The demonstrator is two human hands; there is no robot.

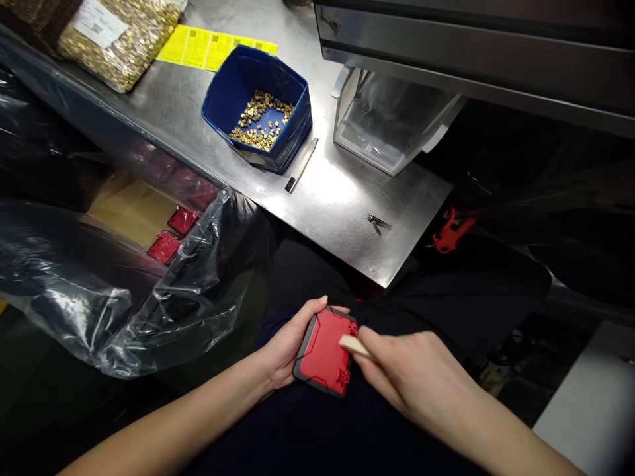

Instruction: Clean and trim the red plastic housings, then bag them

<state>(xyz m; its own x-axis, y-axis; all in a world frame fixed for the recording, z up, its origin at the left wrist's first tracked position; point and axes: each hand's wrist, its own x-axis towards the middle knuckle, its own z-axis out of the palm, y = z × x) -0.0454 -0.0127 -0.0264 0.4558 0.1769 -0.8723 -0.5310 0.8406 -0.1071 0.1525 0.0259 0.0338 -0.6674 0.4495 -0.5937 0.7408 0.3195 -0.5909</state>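
Note:
Over my lap, my left hand [292,347] grips a red plastic case with black edges [325,350] along its left side, thumb at the top edge. Red hinge-like pieces run down the case's right side. My right hand [411,370] is closed round a pale, flat-ended stick-like tool [353,345]. Its tip lies over the right part of the case's face; whether it touches the surface I cannot tell. The rest of that tool is hidden inside my fingers.
A blue bin [297,125] with small brass parts stands on the metal table [268,188], beside a utility knife [301,165] and small nippers [380,223]. A plastic-lined box [129,205] with red pieces is left; a white bin [367,155] stands beneath a machine edge. An orange-handled tool [452,230] is right.

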